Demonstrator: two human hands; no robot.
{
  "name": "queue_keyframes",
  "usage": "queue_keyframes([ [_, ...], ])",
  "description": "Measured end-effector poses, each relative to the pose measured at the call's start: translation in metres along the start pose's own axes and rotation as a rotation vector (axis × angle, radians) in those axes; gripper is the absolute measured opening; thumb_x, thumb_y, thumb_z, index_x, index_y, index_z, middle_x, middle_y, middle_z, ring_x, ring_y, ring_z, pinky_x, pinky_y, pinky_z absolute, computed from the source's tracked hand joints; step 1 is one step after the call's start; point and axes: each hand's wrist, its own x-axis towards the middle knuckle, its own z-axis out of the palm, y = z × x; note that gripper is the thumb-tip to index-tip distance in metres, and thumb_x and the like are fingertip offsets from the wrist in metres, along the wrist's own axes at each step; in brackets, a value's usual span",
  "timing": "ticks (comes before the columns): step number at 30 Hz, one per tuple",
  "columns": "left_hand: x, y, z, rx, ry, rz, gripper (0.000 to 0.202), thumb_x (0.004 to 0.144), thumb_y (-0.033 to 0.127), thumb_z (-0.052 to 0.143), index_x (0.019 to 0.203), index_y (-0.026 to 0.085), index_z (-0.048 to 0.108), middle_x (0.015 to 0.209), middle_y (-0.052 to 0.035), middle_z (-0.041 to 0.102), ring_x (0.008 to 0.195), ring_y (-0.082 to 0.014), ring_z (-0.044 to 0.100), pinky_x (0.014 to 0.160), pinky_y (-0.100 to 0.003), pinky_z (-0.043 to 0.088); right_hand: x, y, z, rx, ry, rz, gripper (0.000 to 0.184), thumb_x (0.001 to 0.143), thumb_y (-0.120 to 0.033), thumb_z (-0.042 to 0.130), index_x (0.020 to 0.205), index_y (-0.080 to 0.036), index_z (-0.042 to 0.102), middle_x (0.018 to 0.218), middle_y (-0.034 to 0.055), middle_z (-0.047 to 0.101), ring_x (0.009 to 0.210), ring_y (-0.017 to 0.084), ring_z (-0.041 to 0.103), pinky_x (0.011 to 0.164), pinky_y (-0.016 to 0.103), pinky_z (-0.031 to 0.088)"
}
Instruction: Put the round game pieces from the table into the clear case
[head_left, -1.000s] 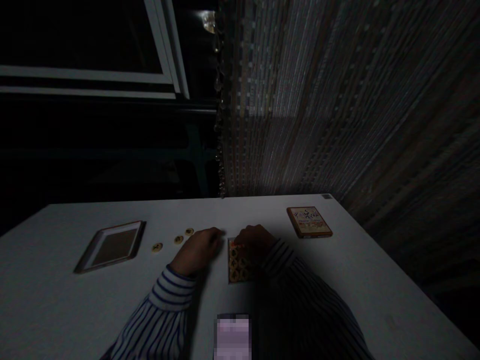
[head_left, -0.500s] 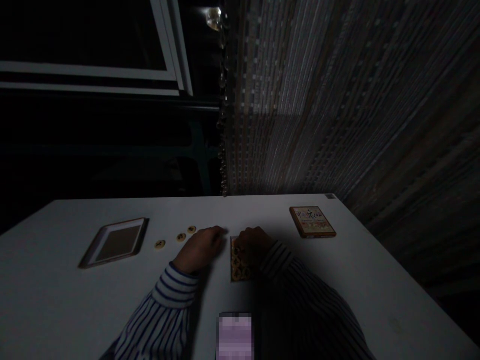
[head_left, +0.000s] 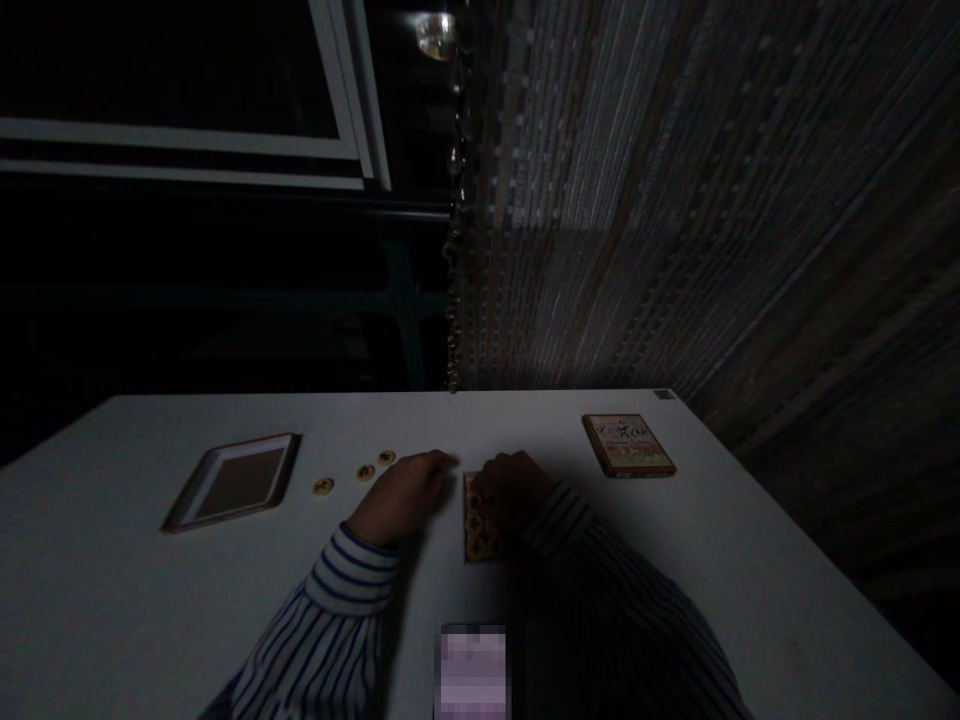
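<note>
A small open box (head_left: pixel 465 520) filled with round wooden Chinese chess pieces (head_left: pixel 475 522) lies on the white table in front of me. My right hand (head_left: pixel 514 485) is over the box's far right part, fingers curled down onto the pieces. Its fingertips are in shadow, and whatever they grip is hidden. To the left of the box rests my left hand (head_left: pixel 401 497), thumb and forefinger apart, with nothing visible between them. Beyond it, three loose pieces, the nearest chess piece (head_left: pixel 323 486) among them, lie in a slanting row.
An empty tray-like lid (head_left: pixel 289 470) lies at the left of the white table (head_left: pixel 720 560). At the right sits a flat box (head_left: pixel 628 446) with printed Chinese characters. A beaded string curtain (head_left: pixel 570 250) hangs behind the table. A blurred-out pale object (head_left: pixel 473 675) is at the near edge.
The view has shifted very slightly, so everything sits a little to the right. Both hands keep almost the same places; the right fingers remain over the box.
</note>
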Motion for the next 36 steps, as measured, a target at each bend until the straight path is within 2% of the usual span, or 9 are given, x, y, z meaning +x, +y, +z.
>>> queue_keyframes([
  [3,0.001,0.002,-0.006,-0.013,0.126,-0.017,0.028,0.079,0.024,0.039,0.098,0.02,0.059,0.098,-0.0058,0.065,0.092,-0.0194,0.058,0.081,-0.031,0.043,-0.003,0.009,-0.007,0.069,0.036,0.018,0.025,0.075,-0.035,0.049,0.095,-0.023,0.059,0.092,0.0048,0.063,0.086,0.019,0.054,0.072,0.032,0.038],
  [6,0.001,0.002,-0.014,-0.052,0.292,-0.05,0.03,0.079,0.031,0.039,0.099,0.017,0.058,0.098,-0.0066,0.064,0.089,-0.0192,0.059,0.079,-0.031,0.044,-0.006,0.017,-0.017,0.081,0.157,0.057,0.021,0.078,-0.028,0.045,0.089,-0.02,0.061,0.087,0.0052,0.063,0.082,0.017,0.054,0.071,0.03,0.035],
  [12,-0.007,0.0,-0.036,-0.13,0.488,-0.131,0.038,0.077,0.043,0.042,0.1,0.017,0.058,0.096,-0.0068,0.065,0.077,-0.0185,0.061,0.066,-0.029,0.048,-0.011,0.016,-0.029,0.105,0.394,0.092,0.02,0.08,-0.023,0.042,0.082,-0.018,0.061,0.079,0.0039,0.062,0.079,0.015,0.052,0.072,0.028,0.031],
  [15,-0.016,-0.002,-0.05,-0.119,0.57,-0.174,0.037,0.075,0.045,0.045,0.098,0.019,0.059,0.094,-0.0056,0.065,0.072,-0.0173,0.062,0.064,-0.028,0.048,-0.014,0.013,-0.033,0.116,0.426,0.099,0.019,0.079,-0.022,0.043,0.082,-0.018,0.061,0.079,0.0042,0.062,0.079,0.015,0.051,0.072,0.028,0.03],
  [17,-0.022,-0.005,-0.059,-0.104,0.616,-0.204,0.036,0.075,0.045,0.046,0.096,0.019,0.06,0.094,-0.0048,0.065,0.075,-0.0176,0.062,0.065,-0.027,0.048,-0.014,0.013,-0.034,0.122,0.439,0.094,0.02,0.08,-0.022,0.042,0.083,-0.017,0.061,0.079,0.0049,0.062,0.08,0.015,0.051,0.072,0.028,0.03],
  [22,-0.032,-0.022,-0.071,-0.112,0.72,-0.259,0.033,0.074,0.043,0.047,0.091,0.018,0.06,0.09,-0.0058,0.066,0.083,-0.0192,0.061,0.074,-0.03,0.048,-0.014,0.014,-0.031,0.138,0.472,0.075,0.019,0.08,-0.023,0.044,0.085,-0.017,0.061,0.08,0.0048,0.062,0.081,0.015,0.051,0.074,0.028,0.03],
  [27,-0.035,-0.045,-0.06,-0.105,0.719,-0.312,0.034,0.073,0.045,0.047,0.088,0.017,0.061,0.087,-0.0069,0.066,0.082,-0.0199,0.061,0.074,-0.031,0.047,-0.014,0.011,-0.031,0.155,0.496,0.076,0.019,0.08,-0.022,0.044,0.085,-0.018,0.062,0.08,0.0036,0.062,0.082,0.015,0.051,0.076,0.027,0.03],
  [34,-0.031,-0.071,-0.022,-0.113,0.583,-0.317,0.034,0.074,0.042,0.045,0.087,0.016,0.061,0.088,-0.0073,0.066,0.082,-0.02,0.06,0.076,-0.032,0.046,-0.008,0.006,-0.027,0.134,0.477,0.077,0.019,0.079,-0.023,0.045,0.086,-0.019,0.062,0.082,0.0036,0.063,0.081,0.016,0.052,0.073,0.028,0.031],
  [36,-0.028,-0.074,-0.012,-0.082,0.566,-0.33,0.036,0.074,0.042,0.045,0.094,0.016,0.06,0.092,-0.0081,0.065,0.085,-0.0207,0.06,0.076,-0.032,0.046,-0.005,0.003,-0.024,0.125,0.472,0.077,0.02,0.08,-0.024,0.044,0.087,-0.019,0.062,0.082,0.0037,0.063,0.08,0.016,0.052,0.072,0.028,0.031],
])
